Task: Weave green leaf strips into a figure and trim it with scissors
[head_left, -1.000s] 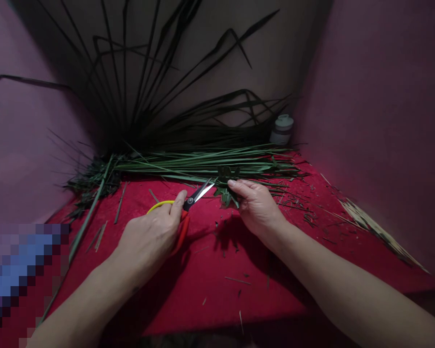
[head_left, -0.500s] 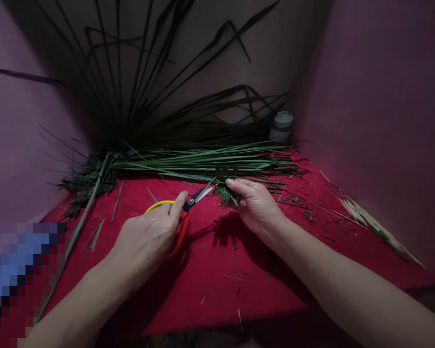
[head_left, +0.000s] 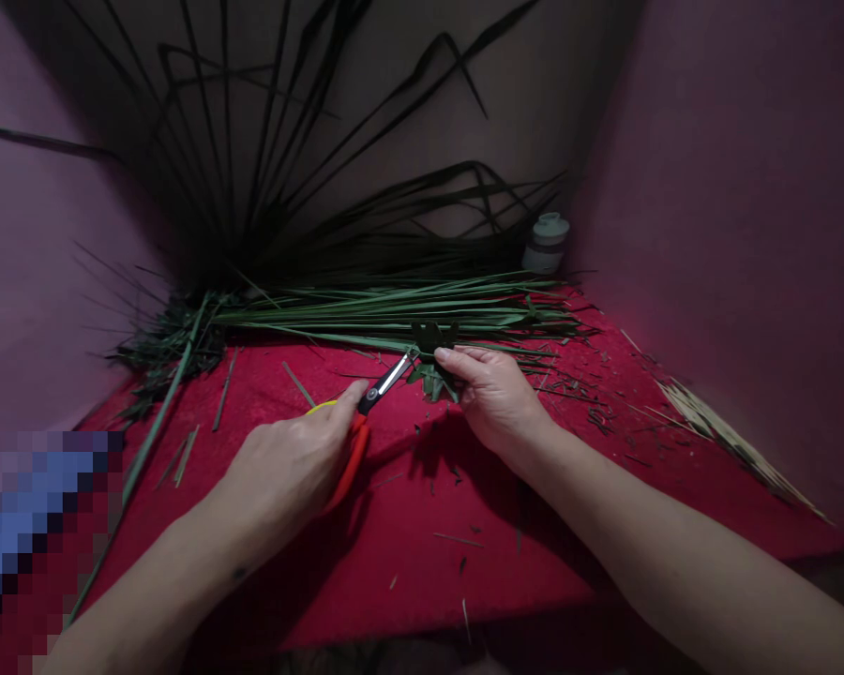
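My left hand [head_left: 295, 450] grips a pair of scissors [head_left: 386, 382] with a yellow and a red-orange handle loop. Their blades are closed together, and the tips touch or nearly touch the left edge of a dark green piece of folded or woven leaf [head_left: 432, 375]. Pinched between thumb and fingers, that leaf piece is held by my right hand [head_left: 496, 389] above the red cloth. Its pointed ends stick out at top and bottom; my fingers hide its right part.
Long green leaf strips [head_left: 394, 314] lie across the back of the red table [head_left: 366, 591]. A dark leafy pile [head_left: 169, 342] sits at the left, a white container [head_left: 547, 242] at the back right. Pale sticks [head_left: 738, 445] rest along the right wall. Clippings are scattered about.
The scissor blades have closed from partly open at the leaf piece's edge. My left hand has shut around the handles; my right hand has barely shifted.
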Tool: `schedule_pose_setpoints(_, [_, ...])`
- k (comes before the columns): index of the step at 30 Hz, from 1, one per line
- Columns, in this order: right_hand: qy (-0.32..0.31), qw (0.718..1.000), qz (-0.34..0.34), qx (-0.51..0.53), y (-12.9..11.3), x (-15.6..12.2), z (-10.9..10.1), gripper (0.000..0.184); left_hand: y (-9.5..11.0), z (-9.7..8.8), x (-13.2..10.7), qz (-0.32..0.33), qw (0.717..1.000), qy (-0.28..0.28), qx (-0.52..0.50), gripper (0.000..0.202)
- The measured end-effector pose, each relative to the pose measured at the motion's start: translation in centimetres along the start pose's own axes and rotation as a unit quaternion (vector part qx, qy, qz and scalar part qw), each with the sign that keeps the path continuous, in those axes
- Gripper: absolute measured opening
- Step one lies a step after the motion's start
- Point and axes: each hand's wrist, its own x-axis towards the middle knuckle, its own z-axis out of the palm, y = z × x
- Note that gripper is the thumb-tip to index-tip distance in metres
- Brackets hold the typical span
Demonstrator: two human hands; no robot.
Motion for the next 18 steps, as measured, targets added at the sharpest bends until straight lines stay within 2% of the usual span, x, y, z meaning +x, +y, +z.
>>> schedule_pose_setpoints(3, [0.002,1.000,0.000,0.006,0.1,0.0,0.0,0.012,0.0,0.0,0.0,-0.005,1.000,-0.011,-0.004,0.054])
schedule_pose_setpoints(10, [0.018,0.999,0.035,0.026,-0.2,-0.1,0.3,0.012,0.6,-1.5,0.4,-0.024,0.990,-0.131,0.056,0.055])
schedule_pose_setpoints(14, [0.042,0.996,0.071,0.032,-0.5,-0.2,0.4,0.008,1.0,-2.0,0.5,-0.026,0.988,-0.131,0.074,0.052])
schedule_pose_setpoints(18, [0.046,0.994,0.092,0.028,-0.7,-0.3,0.4,0.007,0.8,-1.6,0.5,-0.024,0.989,-0.132,0.062,0.051])
